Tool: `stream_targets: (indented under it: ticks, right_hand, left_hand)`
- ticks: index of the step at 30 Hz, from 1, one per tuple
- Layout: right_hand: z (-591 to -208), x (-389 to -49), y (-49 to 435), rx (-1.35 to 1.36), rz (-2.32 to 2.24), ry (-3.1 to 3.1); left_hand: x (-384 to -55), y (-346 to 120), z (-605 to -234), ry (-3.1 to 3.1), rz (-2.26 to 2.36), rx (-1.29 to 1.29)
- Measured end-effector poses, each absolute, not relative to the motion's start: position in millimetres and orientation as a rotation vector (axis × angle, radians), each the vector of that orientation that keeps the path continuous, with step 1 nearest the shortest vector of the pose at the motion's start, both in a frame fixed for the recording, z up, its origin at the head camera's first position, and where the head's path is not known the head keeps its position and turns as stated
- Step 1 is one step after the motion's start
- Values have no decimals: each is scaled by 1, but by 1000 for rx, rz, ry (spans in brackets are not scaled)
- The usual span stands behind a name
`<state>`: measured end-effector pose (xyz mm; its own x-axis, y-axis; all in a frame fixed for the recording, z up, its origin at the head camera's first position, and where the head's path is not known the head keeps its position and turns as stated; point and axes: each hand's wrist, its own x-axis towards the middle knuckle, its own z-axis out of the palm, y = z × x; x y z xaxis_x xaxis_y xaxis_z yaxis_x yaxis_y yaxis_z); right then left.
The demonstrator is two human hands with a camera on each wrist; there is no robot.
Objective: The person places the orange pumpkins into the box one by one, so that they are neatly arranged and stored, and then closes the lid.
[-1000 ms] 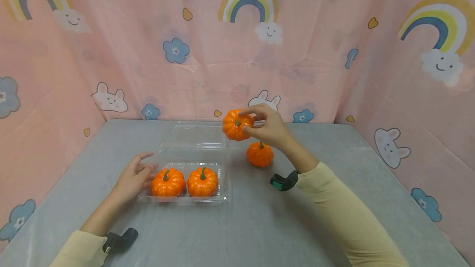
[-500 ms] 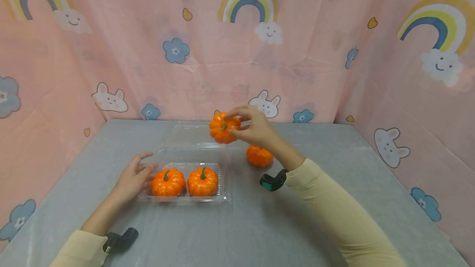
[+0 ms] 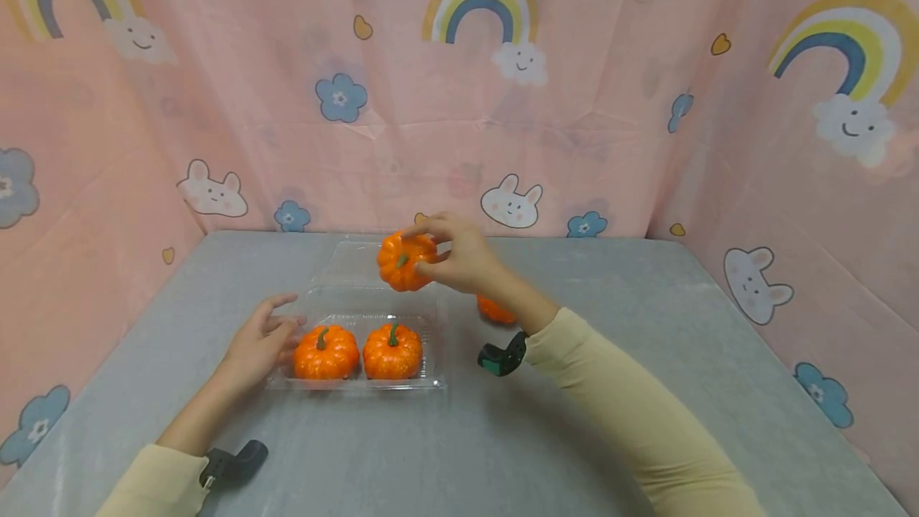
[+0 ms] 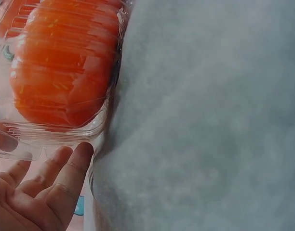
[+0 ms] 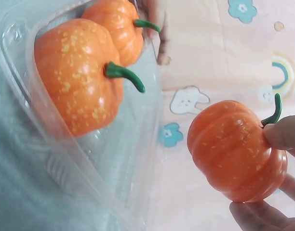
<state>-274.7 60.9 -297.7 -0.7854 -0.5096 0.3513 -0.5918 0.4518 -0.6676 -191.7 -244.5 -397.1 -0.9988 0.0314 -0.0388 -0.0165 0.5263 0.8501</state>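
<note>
My right hand point(image 3: 465, 255) holds a small orange toy pumpkin point(image 3: 396, 262) between thumb and fingers, above the back part of a clear plastic clamshell box point(image 3: 420, 384). In the right wrist view the held pumpkin point(image 5: 234, 151) has its green stem beside the thumb. Two more pumpkins, a left one point(image 3: 326, 354) and a right one point(image 3: 392, 353), sit side by side in the box's front tray. My left hand point(image 3: 251, 348) is at the tray's left end, fingers loosely extended; in the left wrist view its fingertips point(image 4: 82, 151) lie against the plastic wall.
Another pumpkin point(image 3: 495, 311) stands on the grey table point(image 3: 459, 453) right of the box, partly hidden behind my right forearm. The box's transparent lid point(image 3: 348, 262) lies open towards the back. A pink patterned curtain point(image 3: 402, 158) hangs around the table.
My right hand has carried its pumpkin leftward and slightly down, from right of the lid to over it. The right forearm now covers more of the table pumpkin. The left hand stays put.
</note>
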Motion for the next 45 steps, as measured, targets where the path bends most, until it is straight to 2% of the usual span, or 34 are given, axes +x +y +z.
stream_targets:
  ticks: [45]
  right_hand:
    - [-324, -265, -27, 1206, 800, -2804]
  left_hand:
    - [-193, -244, -399, 2669, 1568, 17]
